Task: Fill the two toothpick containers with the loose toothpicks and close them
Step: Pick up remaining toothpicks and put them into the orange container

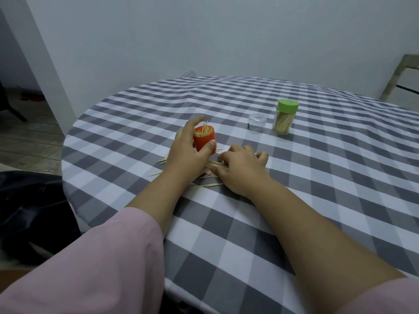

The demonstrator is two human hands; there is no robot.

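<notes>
I read the scene from the head view, starting with the round table (317, 200) under its grey-and-white checked cloth, which carries every work item.

Far right on the cloth stands the green-lidded container (284, 117), upright, lid seated, visibly packed with toothpicks. I judge this unit complete. Just beside it, to its left and apart from it, sits a clear plastic piece (257, 122); I judge it to belong to the second container, but I cannot confirm that.

The left hand (188, 148) grips the orange container (204, 139) near the table centre, fingers behind it and thumb across its front wall. The container is open-topped, with toothpick tips standing above its rim.

The right hand (238, 171) lies palm-down on the loose toothpicks (208, 175), fingers curled over the pile. Whether it has any pinched yet I cannot tell.

Step in hand, by my judgement: filling the second container. The next move calls for a gathered, aligned bundle lifted clear and fed point-first into the orange opening, with that container kept steady.
</notes>
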